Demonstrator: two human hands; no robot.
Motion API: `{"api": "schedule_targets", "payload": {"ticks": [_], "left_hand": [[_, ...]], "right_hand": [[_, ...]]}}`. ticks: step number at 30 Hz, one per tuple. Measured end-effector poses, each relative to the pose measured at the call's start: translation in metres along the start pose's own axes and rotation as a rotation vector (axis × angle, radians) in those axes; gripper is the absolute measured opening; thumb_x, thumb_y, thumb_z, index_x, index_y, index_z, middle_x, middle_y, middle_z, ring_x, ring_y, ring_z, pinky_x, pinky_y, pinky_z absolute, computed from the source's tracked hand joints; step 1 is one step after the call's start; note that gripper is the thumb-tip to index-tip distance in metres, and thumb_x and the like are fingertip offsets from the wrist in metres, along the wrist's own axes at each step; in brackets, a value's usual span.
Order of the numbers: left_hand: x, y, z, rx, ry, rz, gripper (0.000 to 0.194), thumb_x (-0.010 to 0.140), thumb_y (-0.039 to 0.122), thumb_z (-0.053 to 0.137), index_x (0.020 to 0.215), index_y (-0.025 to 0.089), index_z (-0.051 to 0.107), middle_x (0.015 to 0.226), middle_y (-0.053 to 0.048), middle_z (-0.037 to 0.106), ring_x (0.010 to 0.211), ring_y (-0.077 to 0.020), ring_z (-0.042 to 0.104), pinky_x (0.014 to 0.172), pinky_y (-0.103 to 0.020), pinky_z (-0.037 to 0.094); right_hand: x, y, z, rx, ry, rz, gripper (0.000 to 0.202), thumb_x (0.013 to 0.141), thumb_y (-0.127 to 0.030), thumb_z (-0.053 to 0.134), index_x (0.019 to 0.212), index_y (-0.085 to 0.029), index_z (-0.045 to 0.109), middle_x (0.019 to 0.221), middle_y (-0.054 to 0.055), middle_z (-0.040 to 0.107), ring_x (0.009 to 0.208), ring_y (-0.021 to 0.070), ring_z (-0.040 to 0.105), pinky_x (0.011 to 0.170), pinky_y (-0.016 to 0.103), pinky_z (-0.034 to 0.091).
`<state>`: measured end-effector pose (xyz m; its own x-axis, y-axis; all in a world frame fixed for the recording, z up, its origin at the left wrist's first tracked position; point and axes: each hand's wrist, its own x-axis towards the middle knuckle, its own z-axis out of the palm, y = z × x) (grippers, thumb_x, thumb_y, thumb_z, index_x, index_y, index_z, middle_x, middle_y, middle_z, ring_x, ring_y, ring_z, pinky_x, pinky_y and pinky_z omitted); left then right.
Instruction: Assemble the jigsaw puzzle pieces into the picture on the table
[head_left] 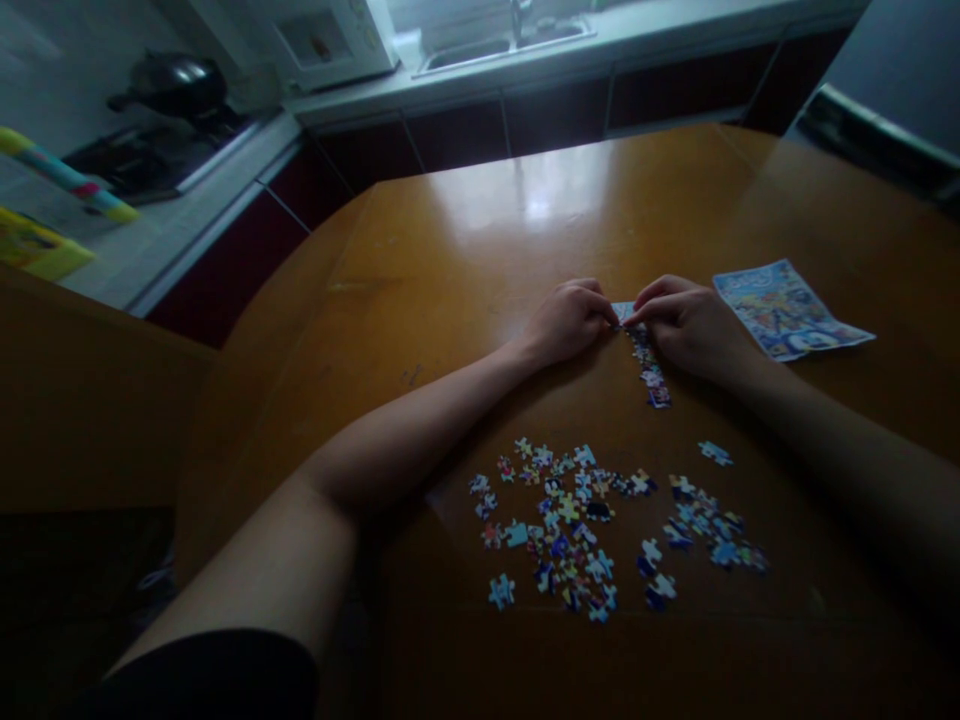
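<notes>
A narrow strip of joined jigsaw pieces (pixel 651 372) lies on the wooden table, running from between my hands toward me. At its far end, my left hand (pixel 574 318) comes in from the left, fingers pinched on the pieces. From the other side my right hand (pixel 686 325) presses its thumb and forefinger together at the same spot. The small pieces under the fingertips are mostly hidden. Closer to me lies a scattered heap of loose jigsaw pieces (pixel 568 508), with a smaller cluster of pieces (pixel 705 525) on its right.
A creased picture sheet (pixel 787 308) lies right of my right hand on the wooden table (pixel 450 260). Beyond are a counter with a sink (pixel 517 45), a white microwave (pixel 322 40) and a dark pot (pixel 180 85) on the stove. A yellow object (pixel 37 245) is at far left.
</notes>
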<state>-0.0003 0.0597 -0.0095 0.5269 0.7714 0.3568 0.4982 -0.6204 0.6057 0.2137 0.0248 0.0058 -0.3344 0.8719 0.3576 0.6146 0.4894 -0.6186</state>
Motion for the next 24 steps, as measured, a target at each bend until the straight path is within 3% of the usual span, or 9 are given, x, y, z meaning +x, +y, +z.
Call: {"api": "schedule_targets", "payload": {"ticks": [24], "left_hand": [[0.0001,0.0023,-0.0004,0.001,0.002,-0.007,0.031,0.081,0.004,0.058,0.085,0.022,0.083,0.088,-0.004,0.069,0.08,-0.0145,0.061,0.079,-0.031,0.052]], "right_hand": [[-0.0006,0.0001,0.0004,0.015,-0.003,0.008,0.023,0.085,-0.025,0.061,0.074,-0.03,0.081,0.096,0.009,0.073,0.088,0.0264,0.068,0.082,0.047,0.056]]}}
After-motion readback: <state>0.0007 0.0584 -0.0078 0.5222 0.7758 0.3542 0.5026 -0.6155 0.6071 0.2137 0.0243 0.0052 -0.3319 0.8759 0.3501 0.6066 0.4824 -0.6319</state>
